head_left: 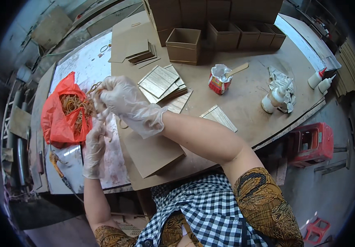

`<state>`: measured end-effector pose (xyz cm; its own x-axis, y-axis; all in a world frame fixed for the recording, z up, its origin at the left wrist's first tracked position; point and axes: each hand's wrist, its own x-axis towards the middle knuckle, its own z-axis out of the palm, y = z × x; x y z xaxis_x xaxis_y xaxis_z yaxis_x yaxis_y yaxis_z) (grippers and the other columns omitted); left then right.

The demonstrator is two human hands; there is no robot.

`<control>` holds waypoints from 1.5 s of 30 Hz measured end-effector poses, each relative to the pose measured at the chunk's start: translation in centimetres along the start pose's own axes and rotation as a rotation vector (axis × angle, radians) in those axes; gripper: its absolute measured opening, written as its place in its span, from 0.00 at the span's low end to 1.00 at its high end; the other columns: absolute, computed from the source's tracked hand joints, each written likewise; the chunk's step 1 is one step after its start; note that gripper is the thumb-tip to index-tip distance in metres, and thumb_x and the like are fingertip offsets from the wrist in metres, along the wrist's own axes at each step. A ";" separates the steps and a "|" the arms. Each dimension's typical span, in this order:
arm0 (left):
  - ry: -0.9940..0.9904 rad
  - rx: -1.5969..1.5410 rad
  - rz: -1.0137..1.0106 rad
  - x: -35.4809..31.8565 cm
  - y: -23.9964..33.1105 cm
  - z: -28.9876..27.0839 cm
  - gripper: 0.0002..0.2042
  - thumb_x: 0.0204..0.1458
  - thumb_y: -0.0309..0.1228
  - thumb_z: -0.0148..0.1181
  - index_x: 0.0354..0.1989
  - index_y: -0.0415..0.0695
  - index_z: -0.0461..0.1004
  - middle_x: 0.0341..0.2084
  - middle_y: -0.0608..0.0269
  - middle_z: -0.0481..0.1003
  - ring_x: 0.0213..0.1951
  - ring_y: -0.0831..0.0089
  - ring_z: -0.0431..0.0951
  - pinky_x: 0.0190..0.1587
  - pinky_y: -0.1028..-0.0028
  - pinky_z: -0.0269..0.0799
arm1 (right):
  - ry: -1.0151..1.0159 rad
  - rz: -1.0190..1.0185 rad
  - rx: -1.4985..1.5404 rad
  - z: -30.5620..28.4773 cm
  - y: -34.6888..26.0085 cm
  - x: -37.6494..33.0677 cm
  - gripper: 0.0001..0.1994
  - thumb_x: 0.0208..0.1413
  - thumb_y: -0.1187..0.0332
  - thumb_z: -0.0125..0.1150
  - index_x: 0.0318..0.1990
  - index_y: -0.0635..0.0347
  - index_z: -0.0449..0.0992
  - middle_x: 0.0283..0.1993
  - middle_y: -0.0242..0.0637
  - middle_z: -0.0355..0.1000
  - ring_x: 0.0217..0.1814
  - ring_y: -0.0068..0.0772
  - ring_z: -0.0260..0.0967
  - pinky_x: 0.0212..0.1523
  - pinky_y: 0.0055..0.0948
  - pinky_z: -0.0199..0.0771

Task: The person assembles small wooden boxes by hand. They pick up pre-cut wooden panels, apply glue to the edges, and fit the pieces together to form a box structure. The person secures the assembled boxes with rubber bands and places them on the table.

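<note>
A red plastic bag (56,119) lies open on the left of the table, full of tangled brown rubber bands (80,117). My right hand (119,96), in a thin translucent glove, reaches across to the bag's right side. Its fingers are closed on a few rubber bands, whose loops stick out beyond the fingertips. Just below it is my left hand (96,144), gloved the same way, with fingers pinched together beside the bag's edge. What the left fingers hold is hidden. Under my right wrist stands a brown board box (154,152), its flat face upward.
Stacked wood-grain panels (159,82) and a loose panel (219,117) lie mid-table. Farther right stand a glue pot (218,84) with a wooden stick and a white squeeze bottle (272,101). Open boxes (183,47) line the back. A red stool (313,142) stands at right.
</note>
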<state>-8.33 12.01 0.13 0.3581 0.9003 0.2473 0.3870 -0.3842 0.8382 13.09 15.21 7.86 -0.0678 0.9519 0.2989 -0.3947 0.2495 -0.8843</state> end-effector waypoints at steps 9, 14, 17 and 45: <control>-0.050 -0.075 -0.175 -0.2 7.4 -1.2 0.43 0.47 0.31 0.71 0.71 0.39 0.54 0.71 0.58 0.56 0.70 0.65 0.56 0.72 0.66 0.47 | -0.148 -0.292 -1.043 -1.5 -5.2 -5.1 0.07 0.49 0.68 0.57 0.31 0.60 0.79 0.31 0.50 0.77 0.35 0.52 0.77 0.36 0.44 0.75; -0.047 -0.447 0.012 -0.7 12.8 -0.3 0.29 0.52 0.29 0.69 0.63 0.37 0.67 0.57 0.59 0.72 0.57 0.74 0.71 0.60 0.70 0.66 | -0.190 -0.425 -0.916 -0.5 -5.9 -6.3 0.09 0.49 0.66 0.61 0.33 0.62 0.77 0.31 0.49 0.76 0.35 0.53 0.76 0.36 0.45 0.75; 0.114 -0.445 -0.062 -1.3 13.8 1.1 0.21 0.52 0.28 0.69 0.54 0.37 0.76 0.46 0.62 0.79 0.45 0.78 0.76 0.52 0.73 0.70 | -0.225 -0.371 -0.937 -0.7 -8.6 -7.3 0.10 0.50 0.63 0.63 0.32 0.62 0.77 0.31 0.50 0.76 0.36 0.54 0.76 0.37 0.45 0.75; 0.286 -0.259 -0.184 -4.9 10.0 0.6 0.34 0.42 0.22 0.57 0.64 0.38 0.63 0.61 0.56 0.64 0.67 0.68 0.59 0.65 0.71 0.57 | -0.120 0.318 -0.625 -10.9 -8.2 -6.6 0.12 0.43 0.72 0.70 0.35 0.63 0.74 0.30 0.32 0.72 0.30 0.23 0.68 0.35 0.23 0.69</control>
<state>-5.68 3.63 7.01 0.0387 0.9836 0.1764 0.1834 -0.1805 0.9663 26.73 8.83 9.19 -0.2070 0.9783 -0.0022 0.2584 0.0525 -0.9646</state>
